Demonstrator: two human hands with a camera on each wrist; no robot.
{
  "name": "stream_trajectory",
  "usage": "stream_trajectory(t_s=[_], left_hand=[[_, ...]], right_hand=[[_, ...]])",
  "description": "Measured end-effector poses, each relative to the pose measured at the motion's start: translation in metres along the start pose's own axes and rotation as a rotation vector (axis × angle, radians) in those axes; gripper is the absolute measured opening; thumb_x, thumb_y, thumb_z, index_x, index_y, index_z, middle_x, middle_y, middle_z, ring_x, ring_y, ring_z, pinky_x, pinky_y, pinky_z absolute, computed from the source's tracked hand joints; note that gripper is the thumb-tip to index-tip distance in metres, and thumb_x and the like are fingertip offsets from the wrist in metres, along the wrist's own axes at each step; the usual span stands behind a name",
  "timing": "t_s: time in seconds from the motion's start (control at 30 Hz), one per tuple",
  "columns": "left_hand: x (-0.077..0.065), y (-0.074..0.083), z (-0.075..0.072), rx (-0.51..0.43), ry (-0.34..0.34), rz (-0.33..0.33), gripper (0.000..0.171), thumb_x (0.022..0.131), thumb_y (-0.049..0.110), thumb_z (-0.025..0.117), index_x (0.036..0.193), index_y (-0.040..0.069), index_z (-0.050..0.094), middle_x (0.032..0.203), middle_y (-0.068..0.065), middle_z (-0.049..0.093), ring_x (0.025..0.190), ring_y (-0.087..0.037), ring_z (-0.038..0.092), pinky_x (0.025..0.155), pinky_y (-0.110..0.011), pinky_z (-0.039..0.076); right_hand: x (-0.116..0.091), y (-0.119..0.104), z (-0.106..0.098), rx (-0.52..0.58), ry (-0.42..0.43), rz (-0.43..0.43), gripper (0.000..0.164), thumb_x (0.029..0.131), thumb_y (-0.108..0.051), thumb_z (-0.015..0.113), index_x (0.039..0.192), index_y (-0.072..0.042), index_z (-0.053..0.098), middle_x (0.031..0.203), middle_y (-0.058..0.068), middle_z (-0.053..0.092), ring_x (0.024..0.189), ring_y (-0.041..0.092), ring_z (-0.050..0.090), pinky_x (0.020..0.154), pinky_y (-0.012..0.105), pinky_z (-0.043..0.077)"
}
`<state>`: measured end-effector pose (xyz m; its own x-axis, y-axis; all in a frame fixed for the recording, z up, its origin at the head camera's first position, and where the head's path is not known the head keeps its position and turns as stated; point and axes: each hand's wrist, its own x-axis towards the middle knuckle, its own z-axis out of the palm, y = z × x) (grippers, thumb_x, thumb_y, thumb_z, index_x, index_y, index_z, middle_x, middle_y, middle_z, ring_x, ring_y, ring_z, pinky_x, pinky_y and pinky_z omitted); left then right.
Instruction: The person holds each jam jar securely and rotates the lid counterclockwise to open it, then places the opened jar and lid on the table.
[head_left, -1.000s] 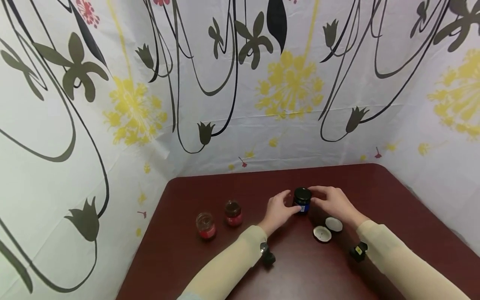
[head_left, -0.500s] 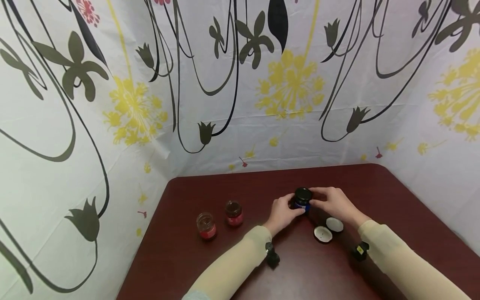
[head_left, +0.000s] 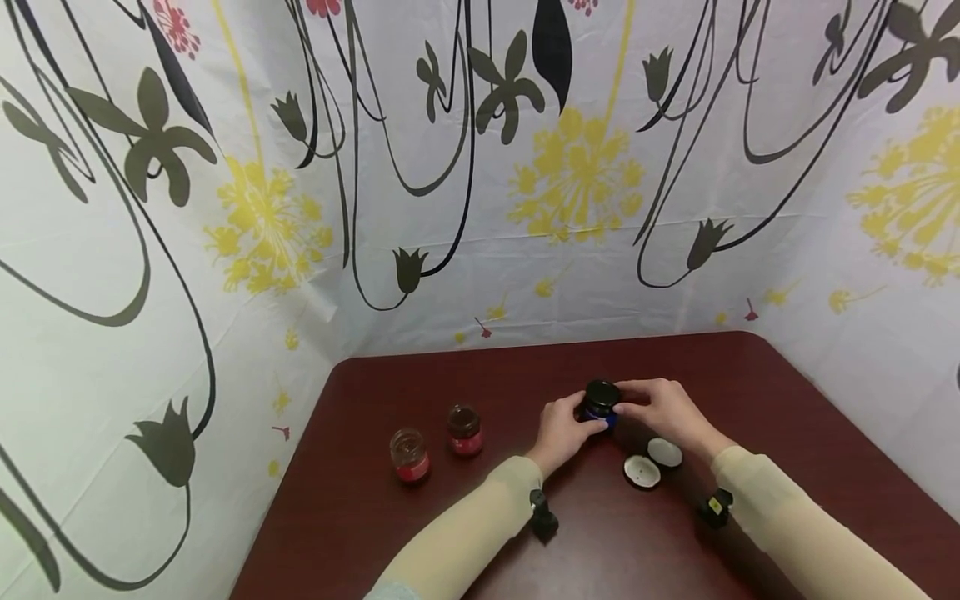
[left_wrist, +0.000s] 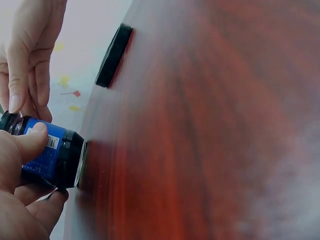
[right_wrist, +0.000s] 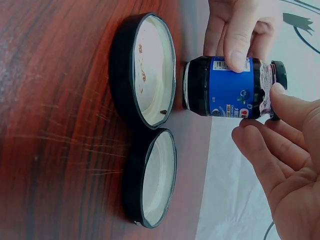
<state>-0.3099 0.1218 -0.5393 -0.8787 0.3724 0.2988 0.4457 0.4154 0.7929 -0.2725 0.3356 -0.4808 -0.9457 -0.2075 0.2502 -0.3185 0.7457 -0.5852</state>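
Note:
A dark jar [head_left: 600,413] with a blue label stands upright toward the back of the table. My left hand [head_left: 560,433] grips its body, the thumb across the label in both wrist views. With my right hand [head_left: 667,414] I pinch the black lid [right_wrist: 280,75] on top, the thumb against its edge. Between lid and label a strip of the glass neck [right_wrist: 266,82] shows. Near my right hand two loose black lids lie with their white insides up: one lid [right_wrist: 142,70] has brown smears, and the other lid [right_wrist: 157,180] looks cleaner.
Two glass jars with red labels stand on the left, a nearer jar [head_left: 409,457] and a farther jar [head_left: 465,431], both without lids. The dark red table [head_left: 405,542] meets a patterned cloth [head_left: 420,208] at the back and sides.
My left fingers have closed in round the blue-labelled jar. More of the neck shows below its lid. The red-labelled jars and loose lids stay put.

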Motion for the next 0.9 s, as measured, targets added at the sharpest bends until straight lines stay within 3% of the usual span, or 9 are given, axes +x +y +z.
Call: stream_trajectory(t_s=[0.2, 0.47, 0.9], left_hand=[[-0.002, 0.001, -0.001, 0.026, 0.016, 0.024, 0.059, 0.084, 0.036, 0.082, 0.138, 0.021, 0.063, 0.129, 0.01, 0.065, 0.116, -0.005, 0.06, 0.094, -0.026, 0.05], [-0.007, 0.008, -0.005, 0.052, 0.027, -0.006, 0.065, 0.085, 0.038, 0.081, 0.141, 0.013, 0.06, 0.133, 0.003, 0.063, 0.12, -0.008, 0.059, 0.097, -0.029, 0.049], [-0.017, 0.014, -0.017, 0.062, 0.016, 0.008, 0.06, 0.093, 0.037, 0.073, 0.144, 0.013, 0.054, 0.12, 0.006, 0.061, 0.112, -0.005, 0.057, 0.094, -0.029, 0.049]], right_hand=[[-0.001, -0.001, 0.0, -0.01, 0.013, -0.014, 0.044, 0.091, -0.032, 0.076, 0.129, -0.012, 0.068, 0.122, 0.008, 0.069, 0.103, 0.022, 0.069, 0.074, 0.035, 0.057], [-0.002, -0.005, -0.001, 0.0, 0.008, -0.006, 0.048, 0.091, -0.038, 0.074, 0.131, -0.012, 0.067, 0.125, 0.01, 0.068, 0.107, 0.027, 0.068, 0.076, 0.039, 0.058], [0.0, -0.019, 0.0, 0.062, 0.004, 0.017, 0.049, 0.09, -0.043, 0.074, 0.129, -0.014, 0.068, 0.125, 0.009, 0.068, 0.106, 0.029, 0.069, 0.075, 0.038, 0.058]])
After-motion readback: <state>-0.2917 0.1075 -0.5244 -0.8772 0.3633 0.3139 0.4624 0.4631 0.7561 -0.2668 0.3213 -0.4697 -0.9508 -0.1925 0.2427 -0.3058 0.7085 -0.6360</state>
